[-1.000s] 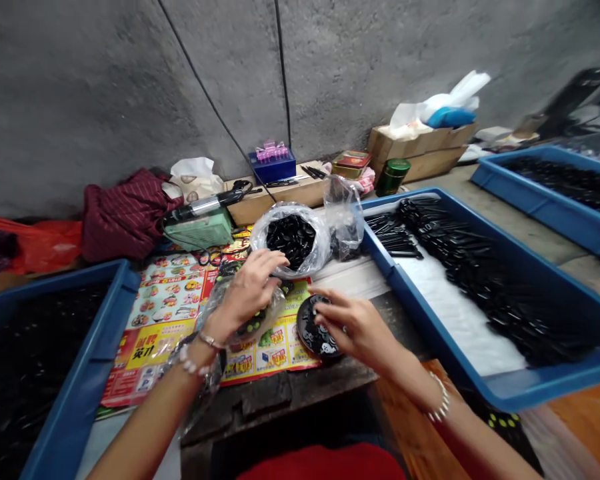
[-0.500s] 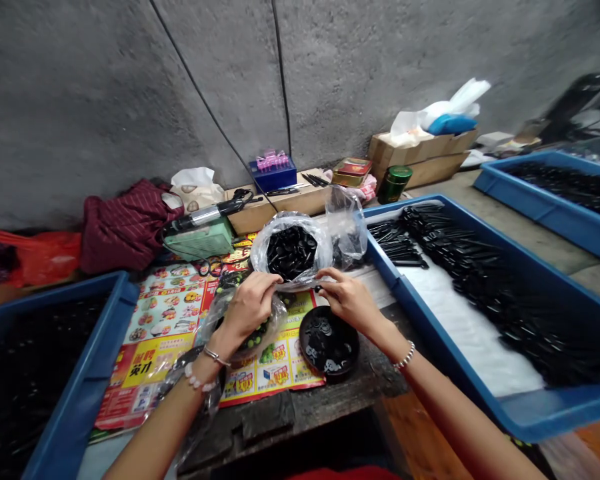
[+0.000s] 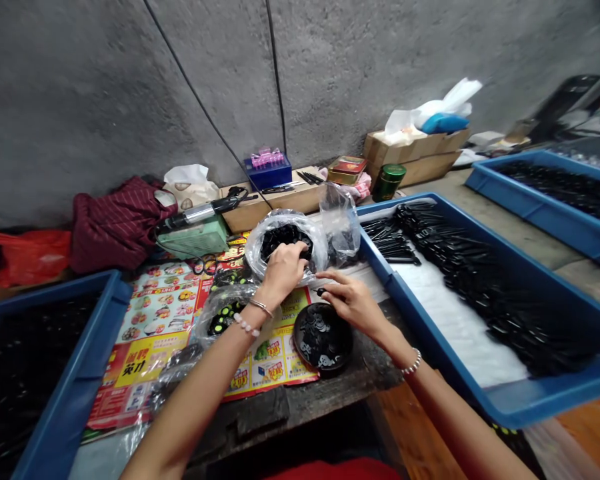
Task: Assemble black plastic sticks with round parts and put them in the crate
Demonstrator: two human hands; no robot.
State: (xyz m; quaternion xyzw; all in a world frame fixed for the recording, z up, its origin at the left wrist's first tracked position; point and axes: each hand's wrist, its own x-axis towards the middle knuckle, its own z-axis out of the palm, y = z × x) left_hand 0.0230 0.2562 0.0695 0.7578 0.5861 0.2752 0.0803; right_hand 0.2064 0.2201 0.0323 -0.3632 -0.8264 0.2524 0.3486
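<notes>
My left hand (image 3: 285, 269) reaches over the near rim of a clear plastic bag (image 3: 318, 241), its fingers curled down at the glossy black pieces (image 3: 280, 237) inside. Its fingertips are hidden, so what they grip cannot be made out. My right hand (image 3: 353, 301) is closed in a pinch on a small black piece (image 3: 321, 291), just right of the bag's near edge. Below it sits a round black dish (image 3: 300, 337) holding dark and silvery flat pieces (image 3: 325, 330). Beside my left wrist lies a clear bag of black pieces with yellow-green rings (image 3: 223, 318).
A blue tray (image 3: 517, 410) of black long-handled items (image 3: 455, 267) stands at the right, another blue tray (image 3: 93, 347) at the left. Printed flyers (image 3: 155, 327) cover the tabletop. Behind are a cardboard box (image 3: 415, 157), a green tin (image 3: 389, 181) and a blue box (image 3: 270, 173).
My left hand has moved from the bag's near edge up and right, into its opening. My right hand stays nearly in place with the small black piece. The view has shifted slightly.
</notes>
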